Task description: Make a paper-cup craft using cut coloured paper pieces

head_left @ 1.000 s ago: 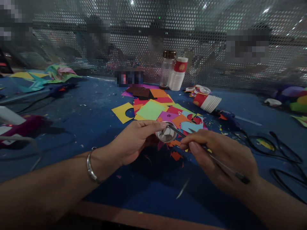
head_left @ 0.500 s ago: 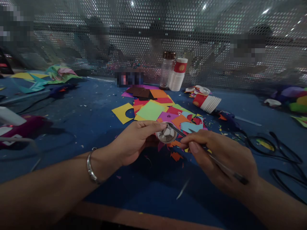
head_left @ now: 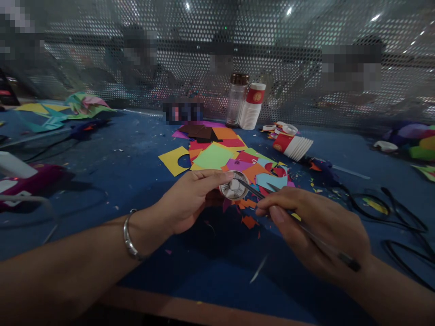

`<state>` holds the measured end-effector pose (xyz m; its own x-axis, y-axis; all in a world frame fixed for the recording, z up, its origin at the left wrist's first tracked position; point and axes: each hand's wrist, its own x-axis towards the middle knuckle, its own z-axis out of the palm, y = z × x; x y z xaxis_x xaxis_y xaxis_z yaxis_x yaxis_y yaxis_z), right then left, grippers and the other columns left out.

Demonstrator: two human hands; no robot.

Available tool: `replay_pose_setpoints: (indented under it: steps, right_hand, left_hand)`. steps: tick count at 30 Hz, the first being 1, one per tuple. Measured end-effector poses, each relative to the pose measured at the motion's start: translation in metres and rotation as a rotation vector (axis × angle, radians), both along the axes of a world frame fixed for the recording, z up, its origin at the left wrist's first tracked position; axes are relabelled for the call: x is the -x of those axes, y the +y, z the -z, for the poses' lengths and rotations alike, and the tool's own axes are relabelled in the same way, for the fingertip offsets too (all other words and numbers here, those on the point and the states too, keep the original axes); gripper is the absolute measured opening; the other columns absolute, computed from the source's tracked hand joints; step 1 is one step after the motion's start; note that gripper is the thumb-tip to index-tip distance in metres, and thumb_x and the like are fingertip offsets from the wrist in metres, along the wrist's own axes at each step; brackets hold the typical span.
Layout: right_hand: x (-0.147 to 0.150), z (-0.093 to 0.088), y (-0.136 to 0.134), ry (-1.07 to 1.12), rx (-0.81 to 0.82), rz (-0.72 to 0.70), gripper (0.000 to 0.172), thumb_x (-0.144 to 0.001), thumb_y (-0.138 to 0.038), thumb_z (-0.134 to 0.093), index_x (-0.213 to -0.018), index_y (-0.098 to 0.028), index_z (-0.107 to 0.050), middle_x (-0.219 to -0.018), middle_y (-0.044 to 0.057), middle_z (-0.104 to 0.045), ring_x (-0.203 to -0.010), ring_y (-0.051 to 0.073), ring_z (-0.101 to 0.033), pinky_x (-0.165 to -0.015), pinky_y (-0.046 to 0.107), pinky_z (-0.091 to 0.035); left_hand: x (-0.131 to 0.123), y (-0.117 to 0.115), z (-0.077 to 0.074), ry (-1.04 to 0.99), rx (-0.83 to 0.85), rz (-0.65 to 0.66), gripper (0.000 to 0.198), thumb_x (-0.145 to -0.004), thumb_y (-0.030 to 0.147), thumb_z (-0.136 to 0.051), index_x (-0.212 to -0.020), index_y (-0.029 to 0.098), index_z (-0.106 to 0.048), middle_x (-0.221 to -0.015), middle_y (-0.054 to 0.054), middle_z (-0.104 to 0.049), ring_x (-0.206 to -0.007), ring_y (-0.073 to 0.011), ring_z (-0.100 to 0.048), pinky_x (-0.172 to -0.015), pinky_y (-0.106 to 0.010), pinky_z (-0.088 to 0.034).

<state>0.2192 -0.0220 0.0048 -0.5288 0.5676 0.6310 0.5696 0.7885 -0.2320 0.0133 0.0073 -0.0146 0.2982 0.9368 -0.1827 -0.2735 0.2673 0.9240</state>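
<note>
Near the middle of the view, my left hand point(head_left: 193, 194) grips a small paper cup point(head_left: 235, 192) with its round white end facing me. Dark lines run outward from a pale centre on that end. My right hand point(head_left: 316, 222) is closed around a slim pen point(head_left: 249, 186), whose dark tip reaches the upper part of the cup's round face near my left thumb. The cup's side is mostly hidden by my left fingers. Just beyond the cup lie coloured paper sheets point(head_left: 214, 156) and orange scraps point(head_left: 249, 222).
A clear bottle point(head_left: 235, 102) and stacked paper cups point(head_left: 253, 106) stand by the perforated screen point(head_left: 190, 59). More cups point(head_left: 294, 146) lie sideways at right, beside a dark glue gun point(head_left: 322, 170) and black cable point(head_left: 390, 219). A magenta device point(head_left: 41, 183) sits at left.
The pen tip and my right hand have shifted slightly, with the pen's rear end lower and farther right. The cup has tilted a little, showing more dark lines. My left hand stays nearly still.
</note>
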Motion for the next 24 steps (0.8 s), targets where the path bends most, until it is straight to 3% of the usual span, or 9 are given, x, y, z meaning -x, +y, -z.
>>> replay_pose_setpoints:
  steps: [6, 11, 18, 24]
  right_hand:
    - [-0.006, 0.011, -0.002, 0.157, 0.028, 0.114, 0.018, -0.097, -0.021, -0.052, -0.099, -0.029, -0.068, -0.085, -0.001, -0.078, -0.064, 0.017, -0.072, -0.073, 0.033, -0.061]
    - [-0.007, 0.016, 0.006, 0.301, 0.087, 0.149, 0.013, -0.099, -0.027, -0.058, -0.106, -0.027, -0.069, -0.096, 0.0, -0.077, -0.073, 0.015, -0.072, -0.069, 0.029, -0.058]
    - [-0.001, 0.01, 0.014, 0.186, 0.132, 0.191, 0.01, -0.097, -0.024, -0.06, -0.102, -0.023, -0.069, -0.088, 0.001, -0.075, -0.074, 0.016, -0.071, -0.07, 0.029, -0.056]
    - [0.001, 0.011, 0.017, 0.152, 0.261, 0.221, 0.011, -0.094, -0.032, -0.064, -0.099, -0.023, -0.067, -0.082, 0.0, -0.072, -0.062, 0.013, -0.063, -0.055, 0.024, -0.048]
  left_hand:
    - [0.001, 0.001, 0.002, -0.033, 0.036, -0.037, 0.019, -0.084, 0.034, -0.077, -0.082, 0.016, -0.079, -0.091, -0.008, -0.078, -0.078, -0.0153, -0.068, -0.071, -0.025, -0.052]
    - [0.001, 0.001, 0.003, -0.054, 0.046, -0.025, 0.02, -0.083, 0.035, -0.079, -0.089, 0.016, -0.08, -0.1, -0.009, -0.079, -0.085, -0.0159, -0.069, -0.078, -0.026, -0.053]
    - [0.0, -0.002, 0.0, -0.1, -0.008, 0.029, 0.021, -0.084, 0.037, -0.078, -0.09, 0.016, -0.08, -0.097, -0.007, -0.078, -0.088, -0.0169, -0.069, -0.079, -0.026, -0.053]
    - [-0.002, -0.004, -0.001, -0.165, 0.023, 0.036, 0.017, -0.081, 0.033, -0.082, -0.086, 0.016, -0.079, -0.089, -0.004, -0.077, -0.083, -0.0156, -0.068, -0.076, -0.026, -0.053]
